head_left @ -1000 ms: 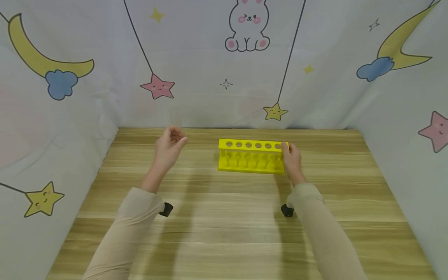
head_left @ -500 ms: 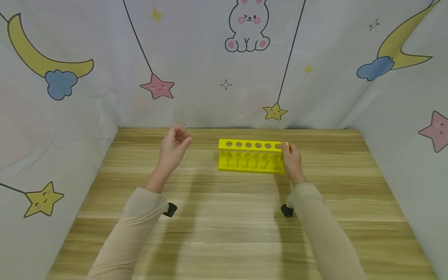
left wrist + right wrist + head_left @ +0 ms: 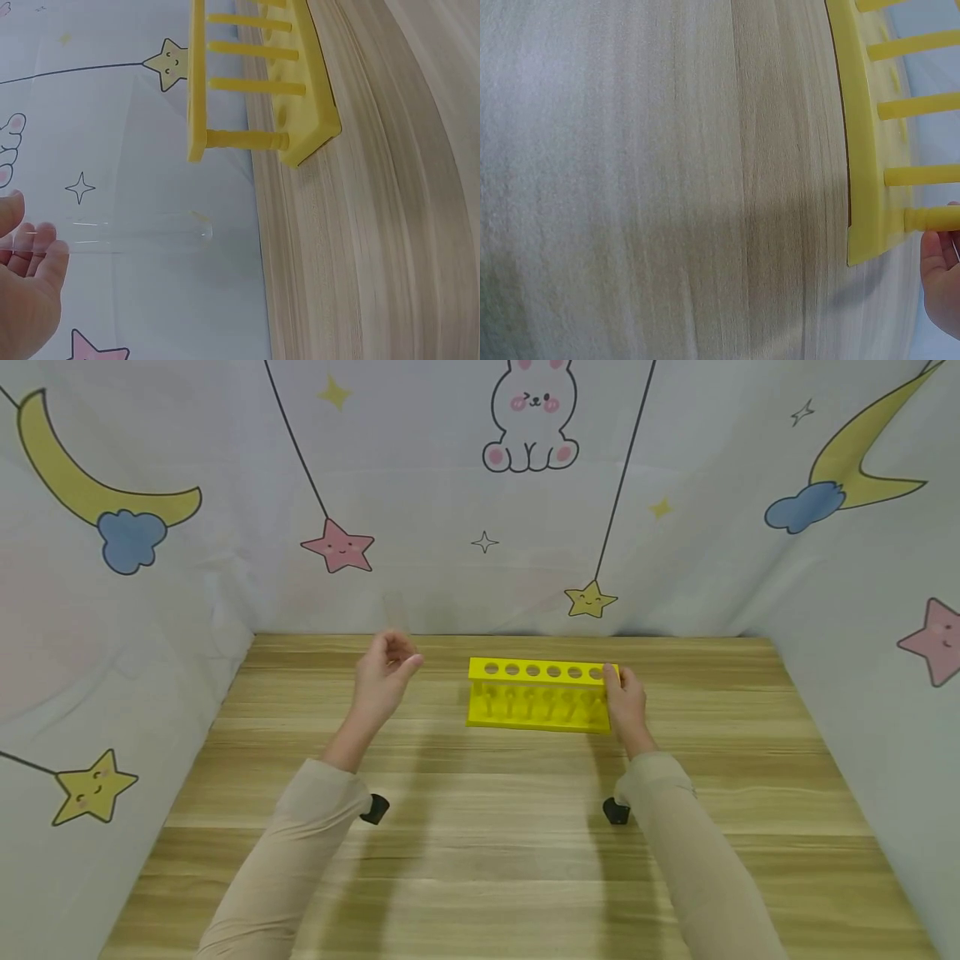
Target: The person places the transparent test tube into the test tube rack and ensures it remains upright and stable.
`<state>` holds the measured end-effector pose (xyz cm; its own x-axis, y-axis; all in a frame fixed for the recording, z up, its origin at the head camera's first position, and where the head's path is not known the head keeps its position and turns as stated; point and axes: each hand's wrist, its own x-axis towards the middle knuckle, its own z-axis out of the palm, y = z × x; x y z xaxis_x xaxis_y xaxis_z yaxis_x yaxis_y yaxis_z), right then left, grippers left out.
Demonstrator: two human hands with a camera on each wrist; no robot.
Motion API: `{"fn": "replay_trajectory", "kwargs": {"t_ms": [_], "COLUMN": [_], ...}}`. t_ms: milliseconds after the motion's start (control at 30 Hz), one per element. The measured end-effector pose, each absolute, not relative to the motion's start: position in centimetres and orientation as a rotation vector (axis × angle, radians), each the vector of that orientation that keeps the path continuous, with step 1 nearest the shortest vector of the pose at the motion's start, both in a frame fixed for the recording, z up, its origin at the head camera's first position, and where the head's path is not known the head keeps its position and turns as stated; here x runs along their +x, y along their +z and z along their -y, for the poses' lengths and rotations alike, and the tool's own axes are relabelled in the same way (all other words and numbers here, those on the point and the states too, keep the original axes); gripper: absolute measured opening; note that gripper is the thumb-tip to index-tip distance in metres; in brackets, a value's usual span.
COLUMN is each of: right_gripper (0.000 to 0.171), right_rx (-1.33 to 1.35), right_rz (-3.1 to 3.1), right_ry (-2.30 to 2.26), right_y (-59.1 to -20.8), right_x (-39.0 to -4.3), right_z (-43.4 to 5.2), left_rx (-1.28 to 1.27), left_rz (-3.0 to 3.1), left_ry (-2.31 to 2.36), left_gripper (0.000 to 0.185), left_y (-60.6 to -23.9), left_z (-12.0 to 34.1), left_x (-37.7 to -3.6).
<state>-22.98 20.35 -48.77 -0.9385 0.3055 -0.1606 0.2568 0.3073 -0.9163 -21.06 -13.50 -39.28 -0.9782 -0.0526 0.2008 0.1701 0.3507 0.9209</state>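
A yellow test-tube rack (image 3: 540, 695) with a row of round holes stands on the wooden table (image 3: 480, 860) near the back. My right hand (image 3: 624, 697) grips the rack's right end; the right wrist view shows the rack's base (image 3: 866, 150) and my fingers (image 3: 941, 274) at its corner. My left hand (image 3: 385, 672) is raised left of the rack and pinches a clear glass test tube (image 3: 393, 610) that stands upright above the fingers. In the left wrist view the tube (image 3: 127, 232) sticks out from my fingers (image 3: 30, 285), and the rack (image 3: 255, 82) lies beyond it.
A cloth backdrop (image 3: 480, 485) printed with stars, moons and a rabbit closes in the table at the back and both sides. Bare wood lies between my arms and the rack.
My left hand has carried the test tube to the right, closer to the rack's left end. The right hand and the rack have stayed where they were.
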Motion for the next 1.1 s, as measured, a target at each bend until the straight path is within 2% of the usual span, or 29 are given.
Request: {"fn": "replay_trajectory", "kwargs": {"t_ms": [467, 1100], "right_gripper": [0.053, 0.056], "right_rx": [-0.515, -0.517], "right_rz": [2.488, 2.494], "right_ry": [1.716, 1.716], "right_y": [-48.8, -48.8], "right_x": [-22.9, -23.0], "right_z": [-20.4, -20.4], "left_rx": [-0.138, -0.208], "left_rz": [2.428, 2.375], "left_ry": [-1.673, -1.777], "left_gripper": [0.025, 0.023], "left_y": [-39.3, -39.3], "left_z": [12.1, 10.5], "left_x": [-21.5, -22.0]}}
